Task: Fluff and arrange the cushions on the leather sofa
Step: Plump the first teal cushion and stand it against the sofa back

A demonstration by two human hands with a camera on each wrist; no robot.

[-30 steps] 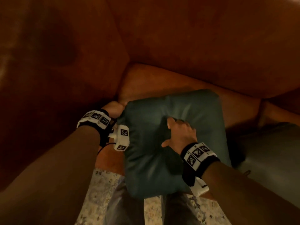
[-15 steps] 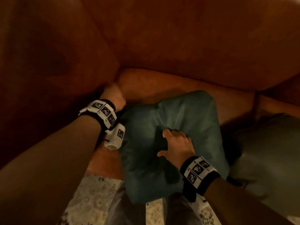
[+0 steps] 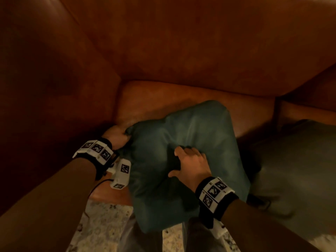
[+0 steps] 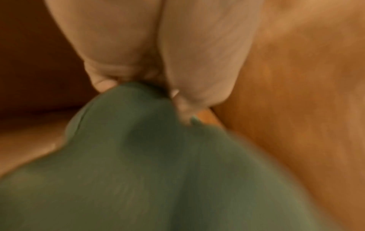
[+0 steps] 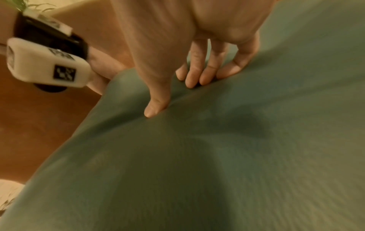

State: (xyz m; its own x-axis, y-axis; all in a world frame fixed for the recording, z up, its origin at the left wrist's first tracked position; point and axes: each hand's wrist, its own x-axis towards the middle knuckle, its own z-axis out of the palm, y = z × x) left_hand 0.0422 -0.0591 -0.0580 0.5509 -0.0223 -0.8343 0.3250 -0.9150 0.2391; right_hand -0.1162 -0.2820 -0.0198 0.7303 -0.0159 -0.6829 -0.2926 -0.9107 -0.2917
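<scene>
I have the green cushion (image 3: 183, 160) on the seat (image 3: 163, 99) of the brown leather sofa (image 3: 181, 42), close to the corner where the armrest (image 3: 54, 79) meets the backrest; its near end hangs past the seat's front edge, over my legs and the pale patterned rug (image 3: 101, 226) below.

My left hand (image 3: 116, 136) has a tight grip on the cushion's far left corner; in the left wrist view my fingers (image 4: 197, 62) are curled and bunched round a peak of green fabric (image 4: 138, 101), right against the leather of the armrest side; the fabric pulls into a taut ridge running away from that pinch.

My right hand (image 3: 190, 164) lies on top of the cushion, near its middle; the fingers (image 5: 197, 73) are bent and dig into the cover, the thumb (image 5: 156, 96) is pressed down beside them, and a fold of fabric rises between thumb and fingers, so this grip is narrow and closed on a pinch of the cover; a deep dent shows in the cushion around it.

A second green cushion (image 3: 300, 170) lies to the right of the first one, on the next seat, apart from both my hands; its outline is dim and somewhat blurred.
</scene>
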